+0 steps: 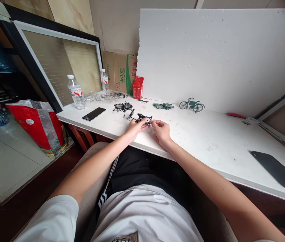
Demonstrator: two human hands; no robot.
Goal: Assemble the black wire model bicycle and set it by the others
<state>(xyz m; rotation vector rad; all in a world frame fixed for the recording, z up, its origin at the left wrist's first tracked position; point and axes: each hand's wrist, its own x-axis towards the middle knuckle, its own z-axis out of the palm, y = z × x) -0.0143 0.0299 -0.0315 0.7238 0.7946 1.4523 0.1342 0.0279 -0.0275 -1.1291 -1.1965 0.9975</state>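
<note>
A black model bicycle (140,117), partly covered by fingers, is gripped by my left hand (137,128) just over the front of the white table. My right hand (161,130) is closed in a pinch at the model's right end; what sits between its fingertips is too small to make out. Behind them lies a heap of black model parts (123,107). Further back to the right, a green model bicycle (191,105) stands upright, and another green model (163,106) lies flat beside it.
On the white table (198,134) are a phone (94,114), water bottles (77,94), thin black part frames (107,96), a red box (137,88) and a cardboard carton (119,72). A dark flat object (277,169) lies at the right edge. A white board (215,57) stands behind.
</note>
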